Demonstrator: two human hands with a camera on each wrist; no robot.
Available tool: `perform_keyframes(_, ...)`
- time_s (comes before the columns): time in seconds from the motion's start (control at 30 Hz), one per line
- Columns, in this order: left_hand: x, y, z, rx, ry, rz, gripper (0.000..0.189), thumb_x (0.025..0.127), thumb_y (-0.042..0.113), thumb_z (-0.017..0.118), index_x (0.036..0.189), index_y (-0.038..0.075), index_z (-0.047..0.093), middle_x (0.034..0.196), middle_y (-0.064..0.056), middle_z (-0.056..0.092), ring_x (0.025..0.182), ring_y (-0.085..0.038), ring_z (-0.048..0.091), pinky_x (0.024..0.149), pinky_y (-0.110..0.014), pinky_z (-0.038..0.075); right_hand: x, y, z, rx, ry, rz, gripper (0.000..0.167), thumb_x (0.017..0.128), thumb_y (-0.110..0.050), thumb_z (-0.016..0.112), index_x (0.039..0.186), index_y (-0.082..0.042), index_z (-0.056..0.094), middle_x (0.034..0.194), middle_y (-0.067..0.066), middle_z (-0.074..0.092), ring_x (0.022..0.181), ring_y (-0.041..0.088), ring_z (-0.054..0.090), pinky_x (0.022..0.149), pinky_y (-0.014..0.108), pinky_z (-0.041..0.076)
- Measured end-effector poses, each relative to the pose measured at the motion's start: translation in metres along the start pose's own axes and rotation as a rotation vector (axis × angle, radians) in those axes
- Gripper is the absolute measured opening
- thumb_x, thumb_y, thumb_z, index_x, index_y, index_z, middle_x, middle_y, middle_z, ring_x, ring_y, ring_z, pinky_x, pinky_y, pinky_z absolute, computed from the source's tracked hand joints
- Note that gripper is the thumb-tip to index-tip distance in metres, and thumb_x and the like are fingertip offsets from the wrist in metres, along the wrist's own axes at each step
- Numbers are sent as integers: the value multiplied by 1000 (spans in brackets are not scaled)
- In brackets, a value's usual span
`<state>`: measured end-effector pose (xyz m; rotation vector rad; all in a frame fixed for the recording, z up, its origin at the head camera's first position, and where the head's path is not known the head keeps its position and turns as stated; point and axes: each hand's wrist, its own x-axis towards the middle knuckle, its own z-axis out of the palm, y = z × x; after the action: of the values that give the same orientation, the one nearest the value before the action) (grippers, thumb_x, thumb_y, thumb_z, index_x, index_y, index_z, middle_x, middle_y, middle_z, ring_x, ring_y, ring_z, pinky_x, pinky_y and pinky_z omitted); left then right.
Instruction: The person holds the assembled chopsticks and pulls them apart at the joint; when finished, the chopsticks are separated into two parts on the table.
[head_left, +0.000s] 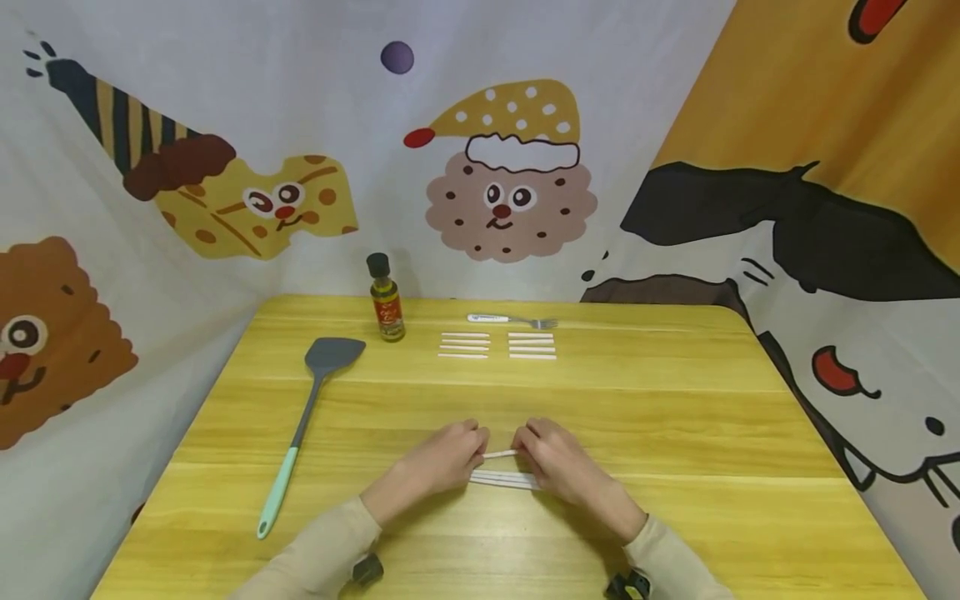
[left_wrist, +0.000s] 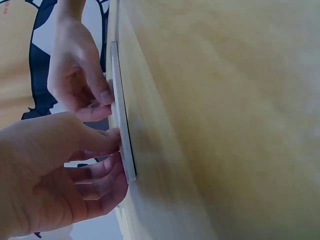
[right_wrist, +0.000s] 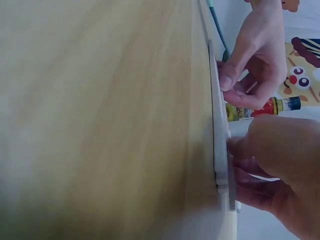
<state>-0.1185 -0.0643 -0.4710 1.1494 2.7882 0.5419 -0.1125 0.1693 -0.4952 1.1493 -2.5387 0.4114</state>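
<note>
Near the front middle of the table, a thin white stick (head_left: 500,454) spans both hands. My left hand (head_left: 450,454) pinches its left end between thumb and fingers, and my right hand (head_left: 555,458) pinches the right end. Just in front of it lie several more white sticks (head_left: 504,480), side by side on the wood, their ends partly covered by the hands. In the right wrist view these sticks (right_wrist: 219,125) lie flat, close by the fingers. Farther back are two neat columns of shorter white sticks, a left column (head_left: 463,356) and a right column (head_left: 532,357).
A fork (head_left: 491,317) with a white handle lies behind the columns. To its left a bottle (head_left: 388,312) with a black cap stands upright. A grey spatula (head_left: 330,357) with a mint handle lies along the left side of the wooden table (head_left: 675,400). A patterned cloth (head_left: 300,50) hangs behind.
</note>
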Motion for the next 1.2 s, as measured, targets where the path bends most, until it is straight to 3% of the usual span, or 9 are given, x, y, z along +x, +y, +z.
perform_keyframes(0.23, 5, 0, 0, 18, 34, -12, 7, 95, 9, 68, 92, 6, 62, 83, -2, 59, 67, -9, 54, 56, -17, 48, 8, 6, 0, -127, 80, -61, 18, 82, 2, 77, 91, -5, 64, 85, 5, 59, 76, 20, 58, 65, 29, 53)
perform_keyframes(0.37, 7, -2, -1, 69, 109, 0, 9, 94, 11, 68, 90, 7, 62, 82, -2, 58, 66, -10, 53, 55, -16, 48, 14, 9, -4, -97, 100, -74, 16, 83, 4, 75, 93, -3, 65, 87, 7, 59, 79, 20, 58, 66, 27, 54)
perform_keyframes(0.57, 9, -4, -7, 206, 252, 60, 9, 89, 5, 72, 89, 5, 63, 84, -3, 61, 73, -15, 61, 63, -20, 57, 24, 10, -17, 30, 137, -69, 14, 83, 4, 77, 90, -4, 68, 89, 5, 59, 80, 16, 58, 64, 21, 53)
perform_keyframes(0.8, 12, -2, -21, 287, 294, 113, 5, 91, 6, 72, 91, 5, 66, 89, -3, 66, 80, -14, 65, 74, -19, 58, 35, 9, -29, 39, 137, -77, 11, 85, 2, 76, 89, -6, 70, 89, 3, 63, 82, 16, 61, 66, 23, 55)
perform_keyframes(0.93, 9, -2, -32, 302, 301, 136, 13, 87, 1, 74, 96, 6, 67, 95, -3, 66, 89, -16, 66, 84, -21, 58, 38, 8, -33, 26, 161, -83, 11, 85, 2, 76, 90, -5, 69, 88, 3, 64, 80, 16, 60, 65, 23, 54)
perform_keyframes(1.03, 1, -15, -41, 295, 333, 134, 26, 77, -7, 76, 98, 4, 66, 97, -5, 65, 92, -18, 65, 87, -25, 59, 33, 16, -36, -19, 200, -82, 6, 89, 2, 71, 91, -2, 67, 88, 6, 63, 81, 19, 61, 67, 26, 56)
perform_keyframes(1.13, -14, -40, -54, 289, 423, 99, 24, 76, -10, 75, 95, 2, 66, 94, -7, 64, 88, -21, 64, 83, -29, 60, 17, 37, -41, -69, 271, -39, 10, 84, 8, 72, 89, 1, 66, 87, 9, 62, 80, 23, 61, 67, 32, 58)
perform_keyframes(1.2, -23, -58, -63, 275, 502, 70, 16, 80, -8, 75, 89, 2, 66, 89, -7, 63, 83, -22, 64, 75, -30, 60, 6, 53, -47, -73, 304, 2, 15, 79, 12, 74, 88, 1, 67, 85, 10, 62, 78, 24, 61, 64, 34, 57)
